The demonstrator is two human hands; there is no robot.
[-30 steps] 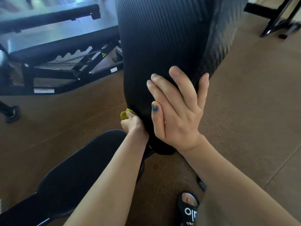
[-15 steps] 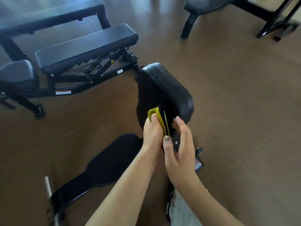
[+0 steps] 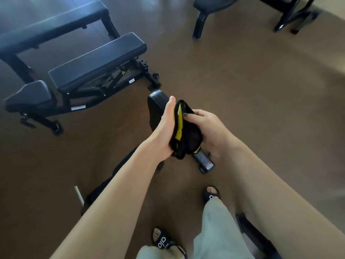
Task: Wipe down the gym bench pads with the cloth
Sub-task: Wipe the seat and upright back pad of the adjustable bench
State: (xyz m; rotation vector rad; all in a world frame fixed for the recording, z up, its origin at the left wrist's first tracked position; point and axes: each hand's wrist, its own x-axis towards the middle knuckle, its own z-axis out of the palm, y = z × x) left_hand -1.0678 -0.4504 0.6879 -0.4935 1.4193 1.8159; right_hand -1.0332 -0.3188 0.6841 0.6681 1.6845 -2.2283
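A black and yellow cloth [image 3: 183, 131] is bunched between both my hands in the middle of the view. My left hand [image 3: 165, 129] cups its left side. My right hand [image 3: 207, 128] grips its right side, with fingertips pressed into the top. Behind the hands stands the raised black back pad [image 3: 155, 107] of the near gym bench, mostly hidden by them. Its seat pad [image 3: 123, 165] runs toward the lower left under my left forearm. The hands are above the bench and do not touch the pads.
Another adjustable bench [image 3: 97, 60] with black pads stands at the upper left, with a flat bench [image 3: 46, 32] behind it. A third bench frame [image 3: 211, 4] is at the top right. My feet in black slides [image 3: 211, 196] stand on the brown floor by a bench base bar [image 3: 204, 160].
The view has pulled back and up from the back pad. My left hand has brought the cloth off the pad's edge, my right hand has left the pad, and both now hold the cloth.
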